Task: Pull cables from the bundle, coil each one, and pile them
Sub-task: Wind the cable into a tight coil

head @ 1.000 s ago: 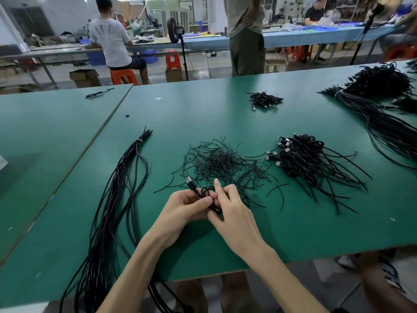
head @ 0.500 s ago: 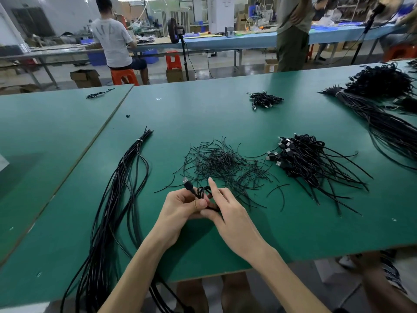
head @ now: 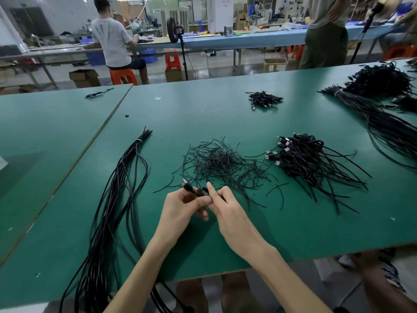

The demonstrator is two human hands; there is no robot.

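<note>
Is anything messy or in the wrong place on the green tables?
One lone cable lies by itself on the far left table, away from every pile. A few thin black strands lie apart from the loose heap in the middle. Nothing looks broken.

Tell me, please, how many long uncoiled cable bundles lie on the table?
2: left bundle running off the near edge, right bundle at the far right; more may be hidden.

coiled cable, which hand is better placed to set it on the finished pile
Likely the right: the right hand holds the coiled cable together with the left hand, and the pile of coiled cables lies off to that side, nearer it.
</note>
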